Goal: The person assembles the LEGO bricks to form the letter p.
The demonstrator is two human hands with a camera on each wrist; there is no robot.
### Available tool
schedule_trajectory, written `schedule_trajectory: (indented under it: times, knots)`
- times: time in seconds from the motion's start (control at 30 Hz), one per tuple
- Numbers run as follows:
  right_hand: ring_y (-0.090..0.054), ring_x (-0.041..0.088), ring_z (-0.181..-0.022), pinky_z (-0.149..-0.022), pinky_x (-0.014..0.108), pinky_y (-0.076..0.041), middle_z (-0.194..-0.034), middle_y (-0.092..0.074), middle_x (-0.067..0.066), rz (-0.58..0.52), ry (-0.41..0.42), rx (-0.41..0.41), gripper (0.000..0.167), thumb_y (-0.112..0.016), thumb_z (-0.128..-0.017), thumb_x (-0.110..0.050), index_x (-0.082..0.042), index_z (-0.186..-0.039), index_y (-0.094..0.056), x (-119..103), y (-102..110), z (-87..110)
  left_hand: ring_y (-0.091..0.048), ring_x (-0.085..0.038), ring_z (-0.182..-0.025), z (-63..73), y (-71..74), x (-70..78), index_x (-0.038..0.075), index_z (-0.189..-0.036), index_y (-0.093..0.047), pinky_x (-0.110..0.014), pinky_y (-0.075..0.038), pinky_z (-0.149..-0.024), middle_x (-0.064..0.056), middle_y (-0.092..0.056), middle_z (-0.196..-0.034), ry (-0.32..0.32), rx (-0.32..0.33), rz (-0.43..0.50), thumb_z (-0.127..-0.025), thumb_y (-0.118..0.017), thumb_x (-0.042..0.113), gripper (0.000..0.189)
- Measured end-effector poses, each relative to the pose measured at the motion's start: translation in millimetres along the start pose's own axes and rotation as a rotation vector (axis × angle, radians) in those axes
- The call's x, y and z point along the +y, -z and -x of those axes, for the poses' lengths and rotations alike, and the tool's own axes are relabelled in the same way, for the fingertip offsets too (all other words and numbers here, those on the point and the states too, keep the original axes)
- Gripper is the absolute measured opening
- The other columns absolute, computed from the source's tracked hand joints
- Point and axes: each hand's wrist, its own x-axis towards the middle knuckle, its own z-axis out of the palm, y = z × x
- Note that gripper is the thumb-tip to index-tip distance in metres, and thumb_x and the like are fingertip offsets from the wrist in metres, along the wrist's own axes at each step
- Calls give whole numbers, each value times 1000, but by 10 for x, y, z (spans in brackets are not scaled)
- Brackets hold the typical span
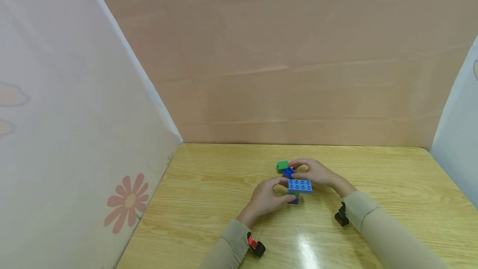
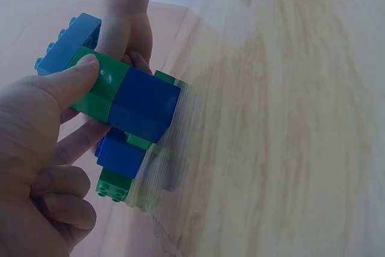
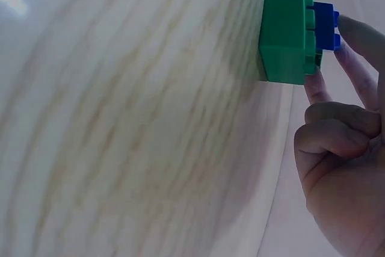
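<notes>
By the left hand (image 2: 45,161), at frame left, a light-looking, stiff stack (image 2: 99,88) is side-pinched, by the right hand (image 1: 313,172) a blue block (image 1: 288,172).

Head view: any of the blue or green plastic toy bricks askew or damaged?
The far green plastic brick behind the dark blue studded plastic brick looks tipped onto its side: its studs seem to face sideways, while the dark blue one's face up. No damage visible.

Top brick (image 1: 300,186) light blue, middle brick (image 2: 105,95) green, bottom brick (image 2: 144,105) dark blue. Table (image 1: 209,202) yellow wood grain. Sheet (image 1: 74,136) at 9 o'clock whitish, coral flower (image 1: 127,202).
</notes>
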Motion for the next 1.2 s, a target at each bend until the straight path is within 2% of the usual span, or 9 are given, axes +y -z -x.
schedule_trajectory:
  times: [0.1,0.23,0.4,0.53,0.67,0.73,0.9,1.0,1.2]
  knots:
    - [-58,34,-120,-97,63,-46,-124,-67,7,5,3,-11,39,-71,-101,-25,-11,-137,-65,28,-6,-17,-63,-8,-115,-3,9,20,31,-125,-70,-32,-51,-92,21,-68,-113,3,-4,14,-92,-78,50,39]
    - [-57,35,-122,-101,71,-39,-125,-67,6,-8,0,-24,39,-72,-100,-25,-12,-137,-66,58,-7,-37,-63,-7,-115,-3,8,28,31,-125,-71,-32,-51,-92,22,-68,-113,7,-2,22,-92,-78,48,38]
    - [-57,34,-123,-101,70,-39,-125,-67,5,18,-10,-18,39,-74,-99,-26,-15,-135,-66,80,2,-49,-62,-6,-116,-3,-5,23,31,-124,-71,-34,-50,-96,22,-68,-113,13,0,29,-92,-79,48,37]
    - [-57,37,-122,-96,59,-46,-126,-66,8,27,2,-21,39,-76,-97,-22,-12,-134,-66,83,21,-54,-62,-7,-116,-4,-1,34,30,-125,-71,-34,-50,-96,22,-68,-113,18,0,30,-92,-78,48,38]
    - [-61,32,-109,-84,41,-52,-127,-64,13,-2,1,-28,38,-77,-97,-18,-9,-132,-66,84,31,-60,-62,-7,-117,0,1,45,30,-124,-71,-35,-50,-97,22,-68,-113,27,2,33,-92,-78,48,38]
    - [-62,26,-96,-77,34,-51,-128,-62,15,-20,-9,-27,36,-76,-97,-18,-10,-131,-66,81,25,-56,-62,-7,-117,1,1,46,31,-123,-71,-35,-50,-97,22,-68,-113,31,3,36,-92,-79,48,37]
    - [-49,12,-58,-63,28,-46,-131,-61,18,-48,-37,-11,34,-75,-98,-17,-12,-130,-66,99,7,-51,-62,-6,-116,-6,-9,27,32,-122,-71,-34,-50,-96,23,-67,-112,32,3,40,-92,-79,48,35]
    - [-40,9,-50,-57,27,-44,-134,-59,20,-55,-53,10,34,-74,-98,-18,-12,-131,-65,108,4,-44,-62,-6,-114,-10,-17,10,32,-121,-71,-33,-50,-94,23,-68,-111,28,3,43,-92,-78,48,34]
    - [-38,8,-46,-49,25,-41,-138,-57,23,-46,-48,47,40,-75,-99,-24,-10,-134,-63,66,20,-33,-62,-5,-113,-13,-21,-18,32,-122,-71,-34,-51,-95,23,-67,-111,29,10,38,-91,-78,48,35]
